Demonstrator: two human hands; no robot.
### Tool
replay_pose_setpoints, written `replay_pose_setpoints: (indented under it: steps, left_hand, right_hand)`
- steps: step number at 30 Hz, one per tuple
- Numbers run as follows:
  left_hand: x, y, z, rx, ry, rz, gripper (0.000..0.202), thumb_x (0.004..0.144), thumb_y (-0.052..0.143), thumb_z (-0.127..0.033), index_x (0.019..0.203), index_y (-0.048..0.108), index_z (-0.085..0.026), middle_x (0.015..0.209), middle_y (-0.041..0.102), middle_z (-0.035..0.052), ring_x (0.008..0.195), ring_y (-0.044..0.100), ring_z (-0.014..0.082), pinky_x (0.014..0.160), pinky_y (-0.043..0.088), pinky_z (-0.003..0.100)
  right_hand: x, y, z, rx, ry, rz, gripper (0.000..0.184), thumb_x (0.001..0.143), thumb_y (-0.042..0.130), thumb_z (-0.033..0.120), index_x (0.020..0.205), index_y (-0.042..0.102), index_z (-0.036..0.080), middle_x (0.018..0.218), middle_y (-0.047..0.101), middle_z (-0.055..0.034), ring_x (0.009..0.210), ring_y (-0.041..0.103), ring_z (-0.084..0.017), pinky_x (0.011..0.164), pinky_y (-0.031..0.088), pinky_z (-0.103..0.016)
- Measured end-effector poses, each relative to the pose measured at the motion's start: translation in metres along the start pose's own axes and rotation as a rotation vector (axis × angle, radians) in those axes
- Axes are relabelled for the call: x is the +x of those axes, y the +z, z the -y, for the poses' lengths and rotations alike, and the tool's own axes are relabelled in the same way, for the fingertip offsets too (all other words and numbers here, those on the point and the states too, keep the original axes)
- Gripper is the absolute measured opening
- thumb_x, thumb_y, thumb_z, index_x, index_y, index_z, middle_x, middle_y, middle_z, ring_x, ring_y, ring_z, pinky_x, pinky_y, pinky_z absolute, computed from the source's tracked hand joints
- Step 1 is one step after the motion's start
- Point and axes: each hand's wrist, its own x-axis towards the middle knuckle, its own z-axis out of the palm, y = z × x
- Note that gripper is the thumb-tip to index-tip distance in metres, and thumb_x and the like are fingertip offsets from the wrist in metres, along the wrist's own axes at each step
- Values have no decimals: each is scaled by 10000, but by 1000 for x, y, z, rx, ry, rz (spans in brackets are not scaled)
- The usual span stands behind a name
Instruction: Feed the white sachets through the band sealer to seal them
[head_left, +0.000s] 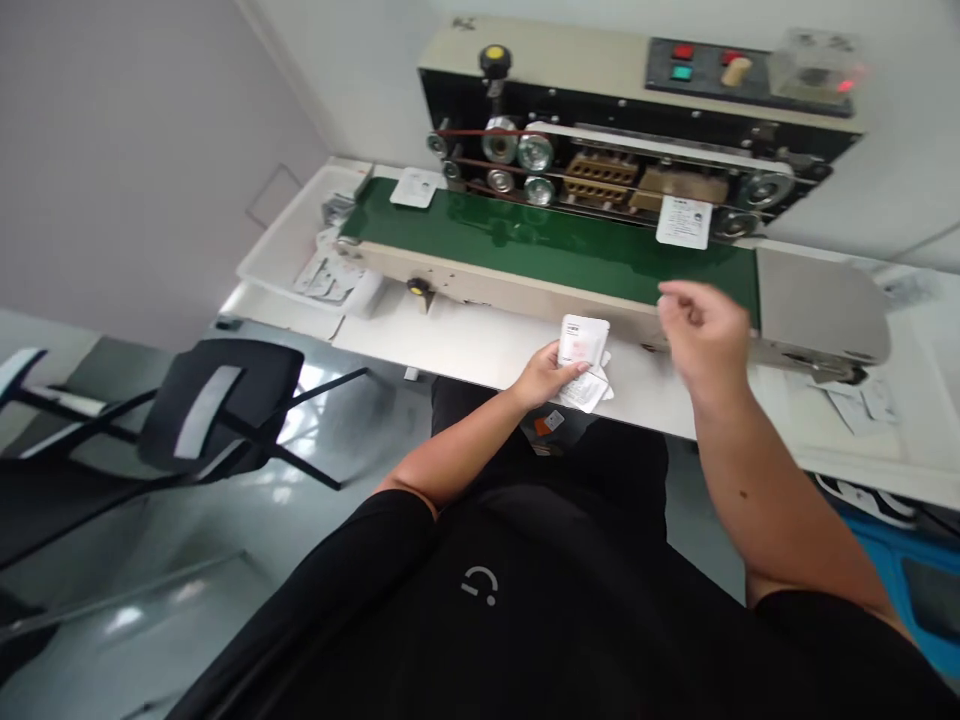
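Observation:
Between the thumb and fingers of my left hand [547,377] is a small fanned stack of white sachets [583,342], held over the table's front edge. My right hand [705,330] is raised over the front edge of the green conveyor belt [555,245], its fingers curled in and no object showing in them. Another white sachet [684,222] sits at the right part of the belt, its top edge at the rollers of the band sealing machine [637,110]. One more sachet [413,188] lies flat near the belt's left end.
At the belt's left end stands a clear plastic bin [270,262] with several sachets. More loose sachets [859,405] lie at the right, below the machine's metal end plate [817,300]. Black chairs [225,410] stand on the floor to the left; something blue [907,570] is at the lower right.

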Motion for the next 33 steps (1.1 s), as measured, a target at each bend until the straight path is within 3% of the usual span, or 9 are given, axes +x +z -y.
replay_pose_setpoints:
  steps: [6, 10, 16, 19, 22, 24, 28, 30, 33]
  left_hand:
    - [0, -2, 1, 21, 11, 82, 721, 699, 986, -549, 1213, 722, -118, 1151, 812, 151, 944, 783, 232, 872, 613, 355]
    - [-2, -1, 1, 54, -2, 95, 715, 693, 978, -575, 1174, 724, -111, 1088, 801, 127, 904, 755, 208, 856, 595, 342]
    - [-3, -2, 2, 139, 29, 117, 743, 707, 964, -575, 1248, 733, -123, 1114, 783, 121, 927, 721, 203, 881, 575, 355]
    - [-5, -5, -3, 187, 59, 122, 736, 707, 969, -546, 1275, 733, -141, 1172, 767, 125, 945, 703, 195, 867, 563, 338]
    - [-7, -7, -8, 206, 81, 117, 676, 735, 949, -544, 1246, 739, -156, 1173, 750, 110, 938, 686, 177, 838, 546, 314]
    - [-7, -7, -10, 190, 70, 103, 649, 740, 941, -557, 1199, 734, -147, 1113, 743, 96, 906, 683, 167, 809, 542, 302]
    - [-5, -3, -9, 92, 24, 92, 666, 712, 951, -591, 1124, 690, -137, 996, 740, 72, 819, 695, 150, 756, 551, 281]
    - [-4, -2, -9, 90, 19, 69, 676, 702, 954, -602, 1120, 678, -147, 1007, 751, 71, 821, 712, 158, 741, 563, 279]
    - [-1, -4, -11, 131, 7, 34, 655, 713, 951, -593, 1114, 672, -157, 1003, 765, 68, 821, 731, 170, 706, 568, 266]
  right_hand:
    - [-45, 32, 18, 3, -6, 87, 371, 895, 755, 435, 1188, 825, 219, 1014, 716, -66, 723, 509, -133, 698, 466, -297]
    - [-52, 43, 11, 134, 190, 229, 329, 836, 789, 398, 1091, 815, 192, 884, 688, -41, 721, 563, -133, 661, 458, -255]
    - [-62, 54, 8, 498, 435, 216, 362, 728, 874, 379, 999, 787, 154, 865, 702, -46, 736, 620, -135, 659, 516, -243]
    - [-61, 57, 13, 649, 515, 104, 361, 617, 935, 332, 872, 769, 136, 847, 703, -61, 738, 632, -143, 690, 543, -281]
    - [-57, 53, 21, 791, 509, -157, 405, 523, 968, 300, 808, 729, 141, 813, 686, -67, 743, 661, -169, 754, 595, -360]
    - [-52, 43, 25, 901, 471, -242, 445, 565, 971, 333, 885, 702, 179, 899, 707, -65, 842, 728, -213, 805, 626, -413]
    - [-34, 11, 27, 1018, 549, -241, 301, 910, 769, 411, 1118, 601, 273, 1180, 743, -70, 915, 801, -262, 648, 617, -365]
    - [-20, -7, 23, 1026, 633, -263, 178, 1018, 619, 355, 1161, 559, 267, 1190, 751, -85, 833, 801, -241, 580, 590, -305]
    - [2, -31, 15, 1049, 726, -244, 109, 1050, 524, 252, 1157, 516, 236, 1092, 767, -102, 739, 779, -214, 534, 565, -254]
